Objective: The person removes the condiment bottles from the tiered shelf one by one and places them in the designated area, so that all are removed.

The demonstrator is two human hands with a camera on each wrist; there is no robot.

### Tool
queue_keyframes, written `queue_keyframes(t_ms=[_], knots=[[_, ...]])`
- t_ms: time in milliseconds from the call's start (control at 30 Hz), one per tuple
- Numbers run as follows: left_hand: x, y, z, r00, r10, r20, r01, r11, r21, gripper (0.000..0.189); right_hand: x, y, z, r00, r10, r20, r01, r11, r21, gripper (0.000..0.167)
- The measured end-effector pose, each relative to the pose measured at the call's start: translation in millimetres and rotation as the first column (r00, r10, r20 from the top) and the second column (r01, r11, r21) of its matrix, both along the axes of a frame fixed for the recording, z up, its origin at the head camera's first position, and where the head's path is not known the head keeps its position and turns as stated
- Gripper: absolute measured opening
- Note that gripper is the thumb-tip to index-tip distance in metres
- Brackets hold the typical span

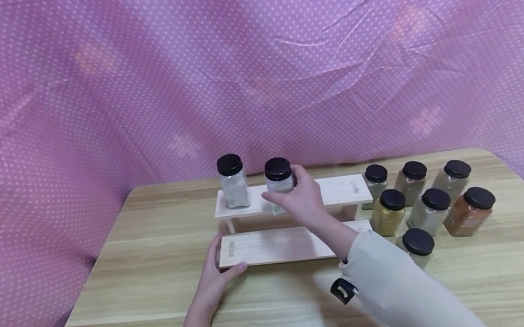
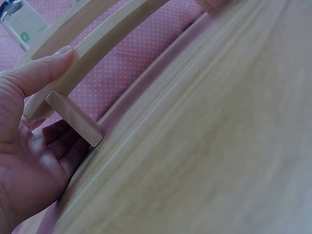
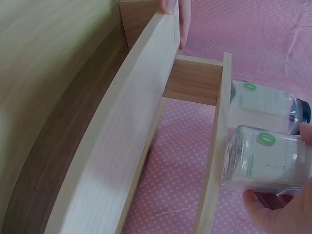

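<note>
A two-tier wooden spice rack (image 1: 275, 246) stands on the table. My right hand (image 1: 304, 198) grips a clear spice jar (image 1: 279, 183) with white contents and a black lid, at the upper tier. In the right wrist view the base of this jar (image 3: 265, 161) is close to the tier's edge; whether it touches, I cannot tell. A similar jar (image 1: 235, 188) stands upright at the left end of the upper tier. My left hand (image 1: 214, 277) holds the lower tier's left end, its thumb on the board (image 2: 92, 48) and its other fingers around the end.
Several black-lidded spice jars stand at the rack's right, among them a yellow one (image 1: 387, 215), an orange-red one (image 1: 468, 215) and a front one (image 1: 416, 246) near my right sleeve. A pink dotted curtain (image 1: 248, 74) hangs behind the wooden table (image 1: 124, 299).
</note>
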State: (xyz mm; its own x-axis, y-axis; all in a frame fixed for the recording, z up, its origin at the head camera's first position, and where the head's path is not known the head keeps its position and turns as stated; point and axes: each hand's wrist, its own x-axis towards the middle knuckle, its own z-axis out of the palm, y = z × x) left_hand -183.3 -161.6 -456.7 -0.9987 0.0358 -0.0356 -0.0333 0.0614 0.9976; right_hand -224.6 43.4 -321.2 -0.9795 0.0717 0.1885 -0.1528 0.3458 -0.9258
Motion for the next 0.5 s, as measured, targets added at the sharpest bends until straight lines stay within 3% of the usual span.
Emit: queue_keyframes(t_ms=[267, 500], knots=[[1.6, -0.5, 1.3, 1.0, 0.003, 0.002, -0.003, 1.0, 0.001, 0.092, 16.9, 16, 3.0, 0.999, 0.028, -0.036, -0.027, 0.999, 0.019, 0.053], [1.4, 0.1, 0.9, 1.0, -0.001, -0.003, 0.001, 1.0, 0.007, 0.093, 39.8, 37, 11.3, 0.997, 0.074, -0.038, -0.072, 0.996, 0.045, 0.055]])
